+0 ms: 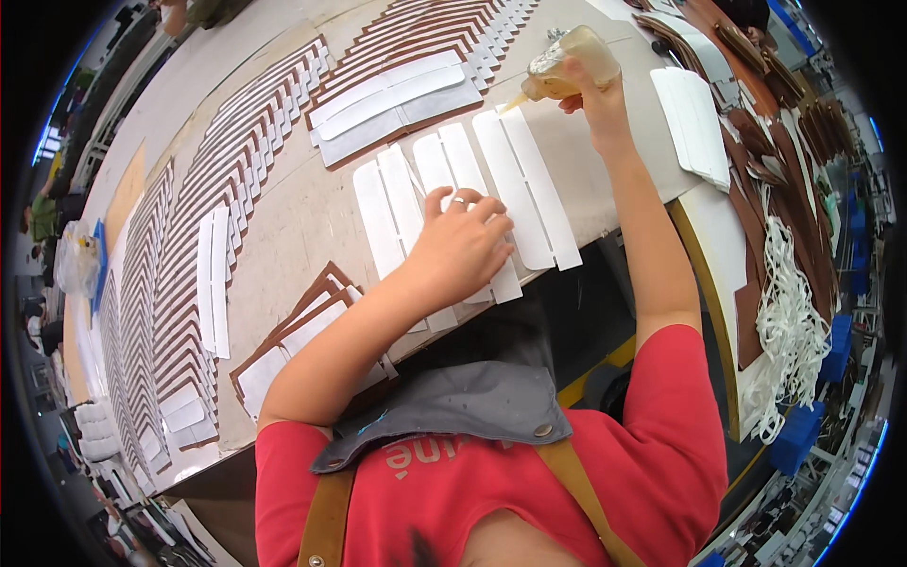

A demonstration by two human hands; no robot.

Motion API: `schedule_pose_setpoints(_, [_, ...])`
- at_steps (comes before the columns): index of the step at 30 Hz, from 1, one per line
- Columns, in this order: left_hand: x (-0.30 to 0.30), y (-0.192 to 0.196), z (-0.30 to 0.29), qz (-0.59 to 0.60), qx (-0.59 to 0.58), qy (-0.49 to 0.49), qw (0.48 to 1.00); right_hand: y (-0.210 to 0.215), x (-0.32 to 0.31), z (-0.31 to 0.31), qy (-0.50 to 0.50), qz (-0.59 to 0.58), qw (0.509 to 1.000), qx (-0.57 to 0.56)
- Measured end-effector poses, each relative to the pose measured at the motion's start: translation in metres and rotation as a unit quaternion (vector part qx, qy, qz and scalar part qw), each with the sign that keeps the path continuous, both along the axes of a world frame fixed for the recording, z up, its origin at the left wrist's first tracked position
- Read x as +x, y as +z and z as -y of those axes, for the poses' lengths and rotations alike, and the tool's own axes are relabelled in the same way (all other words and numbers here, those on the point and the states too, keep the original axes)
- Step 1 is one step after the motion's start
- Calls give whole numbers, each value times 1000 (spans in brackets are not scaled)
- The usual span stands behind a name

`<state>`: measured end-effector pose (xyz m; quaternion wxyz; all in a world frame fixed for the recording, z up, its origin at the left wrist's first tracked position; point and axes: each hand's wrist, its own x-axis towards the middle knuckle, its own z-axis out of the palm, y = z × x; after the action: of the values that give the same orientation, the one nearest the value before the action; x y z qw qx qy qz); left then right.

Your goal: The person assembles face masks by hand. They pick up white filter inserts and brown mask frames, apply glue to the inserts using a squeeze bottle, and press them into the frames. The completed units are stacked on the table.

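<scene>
Overhead | worktable (pixel 302 227): white strips (pixel 515 180) | right hand (pixel 590 94): glue bottle (pixel 572 61)

Looks like a leather-goods workshop; long desk (pixel 283 227) covered in fanned rows of brown and white cut strips (pixel 236 161); stacked brown pieces (pixel 803 161) and white cords (pixel 784 321) alongside.

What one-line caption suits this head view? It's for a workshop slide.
Left hand pressing white strips flat on the table while the right hand tips a glue bottle over them.
</scene>
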<state>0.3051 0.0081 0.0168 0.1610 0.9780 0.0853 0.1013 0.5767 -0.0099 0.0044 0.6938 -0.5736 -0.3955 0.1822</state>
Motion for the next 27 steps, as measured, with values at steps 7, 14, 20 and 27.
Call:
schedule_pose_setpoints(7, [7, -12, 4, -37, 24, 8, 999, -6, 2, -16, -14, 15, 1000, 12])
schedule_pose_setpoints(14, [9, -12, 5, -39, 30, 13, 999, -2, -1, 0, 11, 6, 1000, -2])
schedule_pose_setpoints(20, [12, -11, 5, -39, 27, 17, 999, 2, -16, 33, 0, -11, 999, -46])
schedule_pose_setpoints(27, [12, -10, 5, -37, 29, 17, 999, -4, -26, 69, 14, -36, 997, -72])
